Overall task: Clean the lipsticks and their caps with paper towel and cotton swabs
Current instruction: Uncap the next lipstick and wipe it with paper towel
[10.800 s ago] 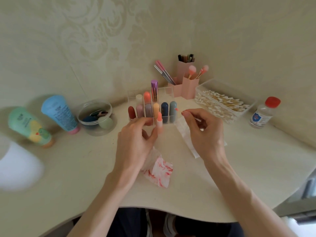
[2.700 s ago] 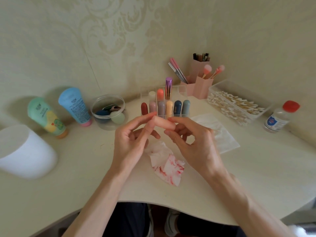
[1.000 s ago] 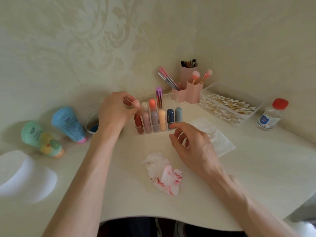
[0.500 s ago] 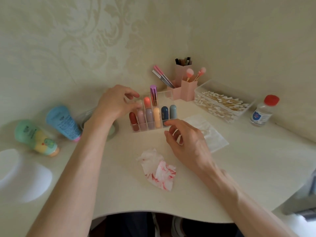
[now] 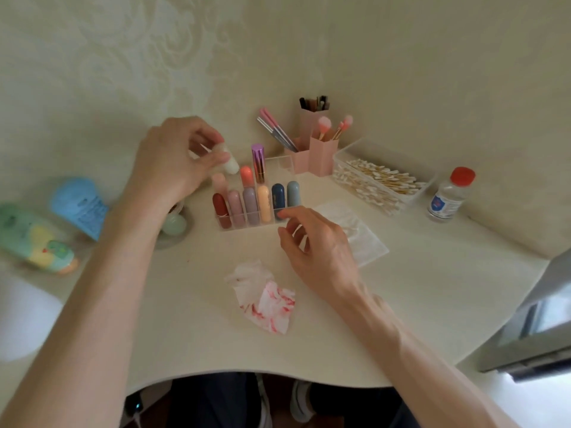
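Observation:
A clear organizer [image 5: 279, 163] holds several capped lipsticks in red, pink, mauve, orange, dark blue and grey-blue, plus a purple metallic one [image 5: 258, 162]. My left hand [image 5: 173, 163] pinches a white lipstick [image 5: 230, 163] just above the organizer's back left row. My right hand [image 5: 315, 245] hovers in front of the organizer with loosely curled fingers, its forefinger touching the front wall near the dark blue lipstick [image 5: 278, 196]. A crumpled paper towel [image 5: 265, 296] stained red lies on the desk near me. A tray of cotton swabs [image 5: 377, 182] stands at the right.
A flat clean tissue [image 5: 361, 239] lies right of my right hand. Pink brush holders [image 5: 319, 149] stand behind the organizer, a red-capped bottle [image 5: 449, 196] at far right. Left are a blue tube [image 5: 80, 205], a green tube [image 5: 34, 239], a clear jar [image 5: 174, 225] and a white container [image 5: 21, 322].
My left hand put the peach-pink lipstick in the organizer's back left slot and now lifts the white lipstick out beside it. My right hand let go and hovers by the front wall.

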The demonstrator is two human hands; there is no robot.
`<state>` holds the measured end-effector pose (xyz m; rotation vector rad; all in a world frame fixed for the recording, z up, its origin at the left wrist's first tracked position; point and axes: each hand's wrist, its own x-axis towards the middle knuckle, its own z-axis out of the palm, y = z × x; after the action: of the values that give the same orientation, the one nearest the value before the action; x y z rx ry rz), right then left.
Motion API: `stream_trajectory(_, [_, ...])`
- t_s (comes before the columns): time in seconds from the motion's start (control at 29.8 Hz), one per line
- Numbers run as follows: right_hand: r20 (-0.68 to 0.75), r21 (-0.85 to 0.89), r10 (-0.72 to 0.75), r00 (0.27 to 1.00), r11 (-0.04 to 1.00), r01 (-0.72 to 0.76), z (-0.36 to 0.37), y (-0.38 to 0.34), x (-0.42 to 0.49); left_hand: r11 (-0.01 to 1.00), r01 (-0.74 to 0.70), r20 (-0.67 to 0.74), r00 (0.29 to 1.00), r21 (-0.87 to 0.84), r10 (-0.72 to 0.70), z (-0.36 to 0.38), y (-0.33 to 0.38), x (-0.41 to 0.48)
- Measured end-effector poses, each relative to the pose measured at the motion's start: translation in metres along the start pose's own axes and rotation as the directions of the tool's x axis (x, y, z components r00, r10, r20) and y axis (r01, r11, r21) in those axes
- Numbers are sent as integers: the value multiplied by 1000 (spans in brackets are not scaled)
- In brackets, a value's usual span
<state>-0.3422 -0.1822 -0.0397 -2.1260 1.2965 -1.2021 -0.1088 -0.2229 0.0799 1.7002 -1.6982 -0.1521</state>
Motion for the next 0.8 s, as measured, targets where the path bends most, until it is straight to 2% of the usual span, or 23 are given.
stream_trajectory(0.07, [-18, 33, -14, 1000, 999, 15, 0, -2, 0, 991, -8, -12, 1000, -137, 6, -9, 10, -22])
stream_trajectory(0.17, [-6, 126, -27, 1000, 992, 28, 2, -9, -1, 936, -1, 77, 997, -351, 30, 0, 17, -61])
stream_trajectory(0.23, [25, 186, -7, 1000, 983, 2, 2, -13, -1, 908, 19, 112, 993, -419, 31, 13, 15, -80])
stream_trajectory(0.34, [45, 174, -15, 999, 985, 7, 1, -12, -3, 885, 63, 126, 992, -462, -5, 30, 9, -99])
stream_trajectory(0.4, [44, 154, -11, 999, 988, 4, 1, -10, -3, 880, 56, 93, 996, -472, -13, 36, 6, -105])
stream_trajectory(0.5, [60, 104, 28, 998, 994, -34, 0, -6, -2, 852, 39, -49, 996, -522, -76, 30, -4, -106])
stream_trajectory(0.57, [52, 98, 46, 998, 994, -51, 0, -5, -2, 890, 48, -85, 992, -454, -96, 24, -16, -107])
stream_trajectory(0.67, [39, 98, 43, 998, 994, -47, -1, -7, -2, 982, 81, 23, 997, -170, -78, 27, -33, -114])
stream_trajectory(0.74, [41, 101, 43, 998, 994, -47, 0, -9, -2, 997, 80, 69, 995, -21, -78, 34, -41, -120])
stream_trajectory(0.8, [44, 86, 33, 998, 996, -37, 1, -8, -2, 996, 79, 73, 994, 38, -82, 38, -45, -125])
